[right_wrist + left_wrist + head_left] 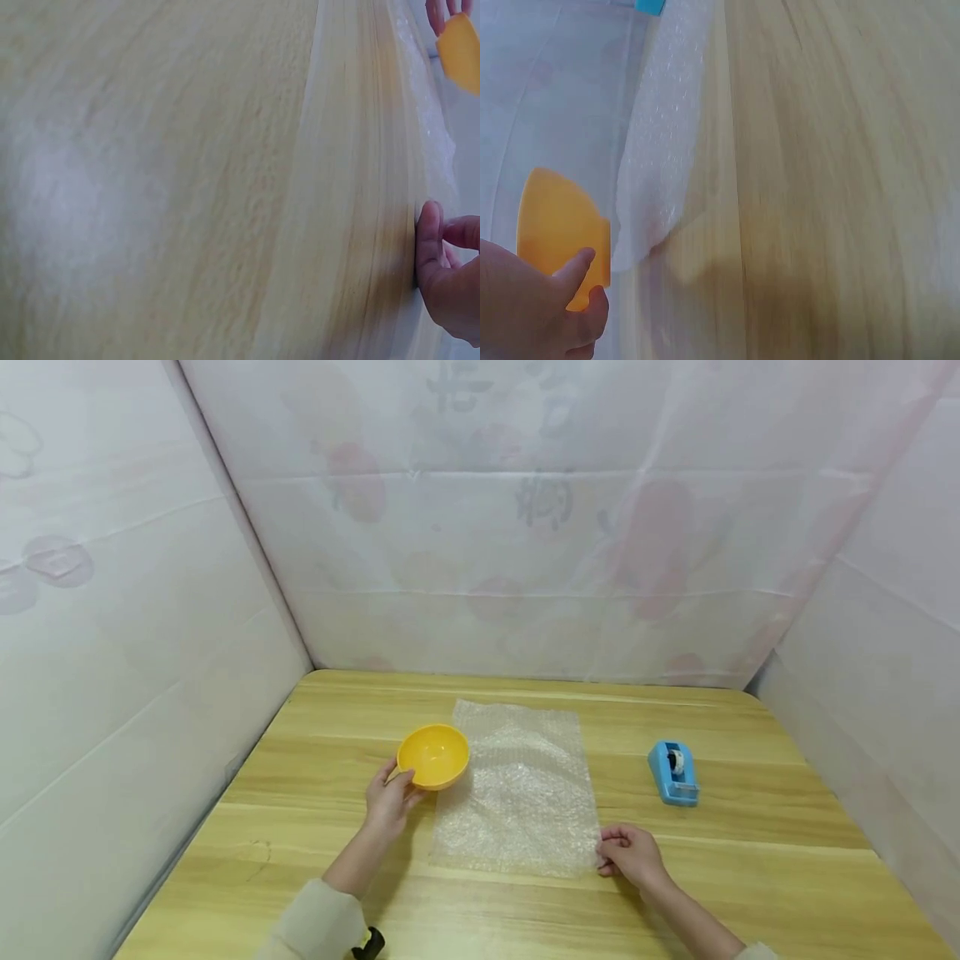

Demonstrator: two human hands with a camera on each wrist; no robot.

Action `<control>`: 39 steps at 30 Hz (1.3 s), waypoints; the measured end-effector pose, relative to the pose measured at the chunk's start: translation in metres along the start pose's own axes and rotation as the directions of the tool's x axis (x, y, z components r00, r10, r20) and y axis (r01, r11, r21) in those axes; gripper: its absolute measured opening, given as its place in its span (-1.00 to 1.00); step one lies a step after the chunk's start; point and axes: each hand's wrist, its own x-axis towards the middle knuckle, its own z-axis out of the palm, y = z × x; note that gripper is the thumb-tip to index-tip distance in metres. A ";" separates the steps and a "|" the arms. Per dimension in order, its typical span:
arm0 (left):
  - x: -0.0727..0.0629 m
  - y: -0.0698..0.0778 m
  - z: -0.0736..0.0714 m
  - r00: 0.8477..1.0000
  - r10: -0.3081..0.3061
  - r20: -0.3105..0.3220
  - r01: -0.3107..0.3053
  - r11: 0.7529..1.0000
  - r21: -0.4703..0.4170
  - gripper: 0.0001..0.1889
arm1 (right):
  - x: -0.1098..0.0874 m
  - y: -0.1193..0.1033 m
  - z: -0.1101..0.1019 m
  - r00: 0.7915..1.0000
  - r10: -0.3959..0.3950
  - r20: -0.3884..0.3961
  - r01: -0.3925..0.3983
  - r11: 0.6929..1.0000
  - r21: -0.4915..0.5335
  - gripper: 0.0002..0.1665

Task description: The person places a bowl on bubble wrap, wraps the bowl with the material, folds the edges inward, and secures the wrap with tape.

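Note:
A yellow bowl is held in my left hand, thumb at the rim and fingers underneath. It hangs just above the left edge of a sheet of bubble wrap that lies spread on the table. From the left wrist view, the bowl shows its side and foot, fingers against it. At the sheet's near right corner, my right hand pinches the edge between thumb and fingers. The right wrist view shows that hand low at the table, with the bubble wrap beyond it.
A blue tape dispenser with a roll of tape stands to the right of the bubble wrap. The wooden table has pale fabric walls at its back and both sides.

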 end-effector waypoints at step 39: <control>0.010 -0.042 0.097 0.999 -0.006 0.039 0.005 1.000 0.010 -0.45 | -0.002 0.001 -0.001 1.000 -0.013 -0.015 0.013 1.000 0.022 -0.79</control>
